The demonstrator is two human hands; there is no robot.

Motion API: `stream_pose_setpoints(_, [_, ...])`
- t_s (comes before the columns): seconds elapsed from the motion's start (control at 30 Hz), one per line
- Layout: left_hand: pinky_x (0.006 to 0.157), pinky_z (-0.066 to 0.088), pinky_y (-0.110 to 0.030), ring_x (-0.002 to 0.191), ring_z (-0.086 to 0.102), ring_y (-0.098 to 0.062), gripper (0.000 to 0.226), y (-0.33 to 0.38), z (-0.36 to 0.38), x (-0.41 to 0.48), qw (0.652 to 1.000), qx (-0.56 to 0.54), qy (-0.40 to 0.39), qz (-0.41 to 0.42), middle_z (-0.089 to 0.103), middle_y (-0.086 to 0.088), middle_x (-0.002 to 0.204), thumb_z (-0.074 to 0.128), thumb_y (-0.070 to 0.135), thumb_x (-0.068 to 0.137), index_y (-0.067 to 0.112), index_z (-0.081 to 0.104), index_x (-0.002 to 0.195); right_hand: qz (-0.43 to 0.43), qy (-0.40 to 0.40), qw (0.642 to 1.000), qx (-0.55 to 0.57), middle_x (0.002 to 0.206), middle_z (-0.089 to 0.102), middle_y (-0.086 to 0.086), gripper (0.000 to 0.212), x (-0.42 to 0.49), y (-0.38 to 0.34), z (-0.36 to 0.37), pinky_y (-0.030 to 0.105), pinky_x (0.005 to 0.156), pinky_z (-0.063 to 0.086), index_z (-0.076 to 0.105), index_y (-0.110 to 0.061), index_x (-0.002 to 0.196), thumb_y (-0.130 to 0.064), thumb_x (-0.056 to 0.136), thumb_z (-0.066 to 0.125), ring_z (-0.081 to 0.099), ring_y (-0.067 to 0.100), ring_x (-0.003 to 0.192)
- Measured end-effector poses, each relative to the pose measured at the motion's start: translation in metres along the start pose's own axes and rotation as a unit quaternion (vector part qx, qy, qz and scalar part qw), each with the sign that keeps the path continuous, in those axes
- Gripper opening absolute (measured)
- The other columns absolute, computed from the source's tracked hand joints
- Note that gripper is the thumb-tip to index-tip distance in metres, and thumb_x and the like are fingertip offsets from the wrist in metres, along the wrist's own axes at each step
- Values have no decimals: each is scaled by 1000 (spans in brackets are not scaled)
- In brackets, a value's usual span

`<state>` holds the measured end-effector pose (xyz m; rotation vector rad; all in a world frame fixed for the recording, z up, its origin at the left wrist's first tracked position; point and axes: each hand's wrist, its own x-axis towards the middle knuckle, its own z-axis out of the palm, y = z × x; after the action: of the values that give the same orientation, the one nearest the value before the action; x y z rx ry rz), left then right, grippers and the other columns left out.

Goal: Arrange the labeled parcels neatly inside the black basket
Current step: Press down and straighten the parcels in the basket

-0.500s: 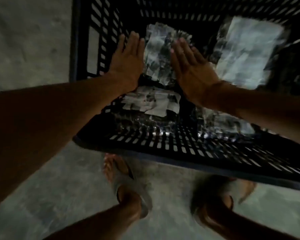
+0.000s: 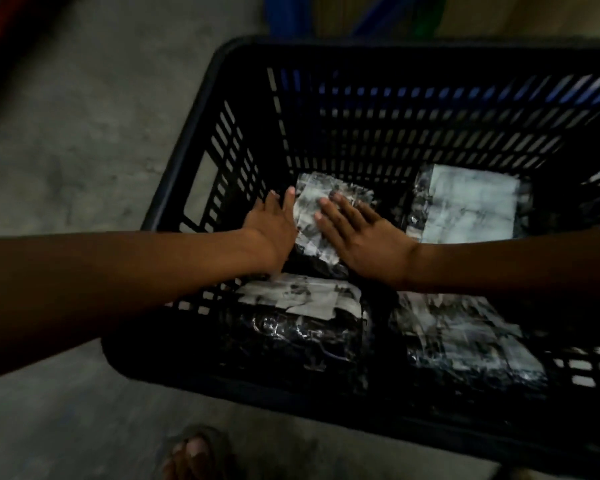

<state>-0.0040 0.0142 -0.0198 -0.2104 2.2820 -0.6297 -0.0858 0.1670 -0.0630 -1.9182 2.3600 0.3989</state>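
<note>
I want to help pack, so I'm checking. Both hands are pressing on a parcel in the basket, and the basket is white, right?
Nearly. The head view shows the basket is black, not white. The rest holds: the left hand and right hand both rest flat against the same labeled parcel at the far left inside it.

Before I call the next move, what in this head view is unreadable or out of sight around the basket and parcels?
Head view only:
- Labels on the black plastic-wrapped parcels, e.g. far right: print blurred and dim.
- Far left parcel: sides covered by the left hand and right hand.
- Black slatted plastic basket: right side cut off by the frame edge.
- Near right parcel: part hidden under the right forearm.
</note>
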Motion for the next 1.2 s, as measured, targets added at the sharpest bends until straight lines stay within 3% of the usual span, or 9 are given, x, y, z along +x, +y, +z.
stream_pose_setpoints(0.1, [124, 21, -43, 156, -2, -33, 99, -32, -26, -10, 990, -133, -21, 33, -10, -19, 166, 53, 42, 96, 3, -16, 156, -47, -34, 998, 37, 164, 7, 23, 93, -16, 33, -25, 47, 102, 46, -2, -3, 156, -55, 93, 43, 19, 40, 149])
stream_pose_setpoints(0.17, [125, 16, -42, 156, -3, -30, 89, -56, -44, -24, 979, -192, -6, 73, 0, -15, 168, 52, 44, 96, 7, 1, 159, -55, -38, 990, 127, 162, 23, 18, 94, -30, 48, -53, 34, 94, 49, -4, -8, 156, -55, 93, 48, 43, 30, 139])
stream_pose_setpoints(0.23, [124, 17, -42, 156, 5, -29, 79, -77, -57, -36, 965, -242, -11, 104, 18, -12, 166, 50, 50, 95, 10, 22, 156, -39, 12, 964, 261, 123, 63, -1, 78, -43, 60, -74, 13, 80, 44, 13, -9, 154, -40, 95, 54, 61, -7, 102])
stream_pose_setpoints(0.3, [122, 24, -38, 150, 25, -26, 72, -88, -63, -49, 929, -346, -50, 118, 36, -5, 159, 47, 59, 92, 16, 40, 149, 22, 54, 923, 381, 91, 57, -21, 55, -53, 70, -80, 14, 72, 44, 29, -15, 145, -27, 98, 54, 56, -23, 77])
stream_pose_setpoints(0.5, [112, 41, -45, 109, 68, -26, 56, -96, -82, -69, 708, -698, -53, 93, 69, -5, 128, 45, 60, 92, 21, 66, 125, 229, 82, 678, 694, 109, 66, -2, 26, -54, 80, -114, 25, 73, 54, 55, -21, 124, -30, 103, 41, 65, 12, 97])
stream_pose_setpoints(0.67, [100, 48, -46, 126, 57, -33, 63, -94, -68, -59, 536, -843, -43, -31, 59, -12, 136, 59, 53, 87, 9, 54, 132, 386, 91, 550, 735, 89, 63, 1, 35, -26, 64, -120, 29, 50, 48, 56, -15, 115, -38, 104, 33, 60, 18, 72])
stream_pose_setpoints(0.8, [73, 56, -35, 116, 66, -29, 48, -71, -60, -38, 556, -825, 38, -98, 67, -12, 129, 66, 19, 90, 5, 54, 134, 423, 33, 531, 733, 108, 70, 14, 42, -2, 50, -102, 40, 60, 58, 60, -2, 120, -35, 94, 59, 68, 28, 79])
stream_pose_setpoints(0.97, [98, 53, -39, 122, 58, -32, 41, -37, -49, -3, 654, -743, 30, -141, 57, -16, 135, 50, 17, 100, 1, 47, 138, 427, -1, 582, 692, 119, 71, 17, 35, 18, 37, -69, 40, 78, 57, 68, 0, 111, -13, 80, 78, 69, 31, 95])
stream_pose_setpoints(1.2, [101, 46, -37, 127, 57, -35, 41, -30, -33, 30, 753, -643, -17, -141, 58, -20, 138, 48, 9, 97, -5, 53, 136, 456, -14, 670, 586, 134, 63, 10, 67, 49, 28, -11, 34, 95, 54, 56, -15, 133, -39, 74, 79, 62, 30, 120])
